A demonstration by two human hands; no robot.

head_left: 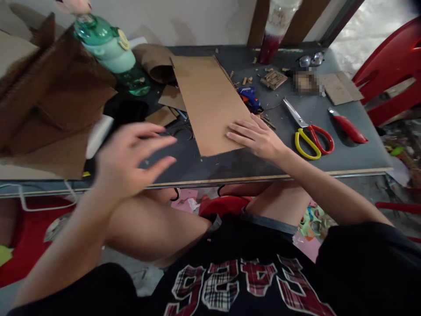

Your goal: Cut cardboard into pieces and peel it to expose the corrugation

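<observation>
A long flat piece of brown cardboard [210, 101] lies slantwise on the dark grey table [184, 169]. My right hand [258, 136] rests on its near right corner, fingers stretched out flat. Left of the cardboard, my left hand [131, 156] is raised above the table edge, slightly blurred, with thumb and fingers apart and nothing between them. Scissors [305, 131] with one yellow and one red handle lie to the right of my right hand. Beyond them is a red-handled cutter [348, 126]. A blue tool [250, 97] shows partly from under the cardboard's right edge.
At left stand a large folded cardboard box [55, 109] and a green bottle [115, 57]. A curled cardboard strip [154, 61] sits behind. Toward the back right are a tall bottle with dark red contents [272, 35], glasses [311, 60] and cardboard pieces [340, 87]. A red chair [391, 74] is at right.
</observation>
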